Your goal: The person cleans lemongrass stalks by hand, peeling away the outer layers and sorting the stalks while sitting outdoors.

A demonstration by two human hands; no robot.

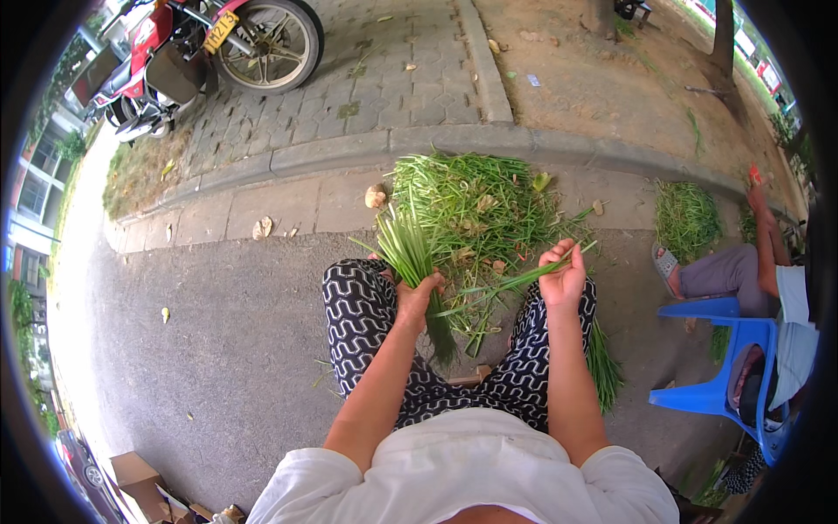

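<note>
My left hand [417, 296] is closed around a bundle of green leafy stalks [407, 245], perhaps garlic chives, with pale ends pointing up and away. Its dark leaf tips hang below the fist between my knees. In my right hand [564, 278], a few thin green stalks [531, 275] are pinched between the fingers, their leaves trailing left toward the bundle. Beyond both hands lies a large heap of green stalks and trimmings [474, 196], mixed with dry brown leaves. Another bunch of long green leaves [602, 370] rests on the ground outside my right leg, partly hidden by my forearm.
A concrete kerb [458, 139] runs behind the heap, with a red motorcycle [150, 59] on the paving at upper left. At right, a person [727, 278] sits near a blue plastic stool [740, 380] and a smaller green heap [687, 221]. Cardboard boxes [139, 481] stand at lower left.
</note>
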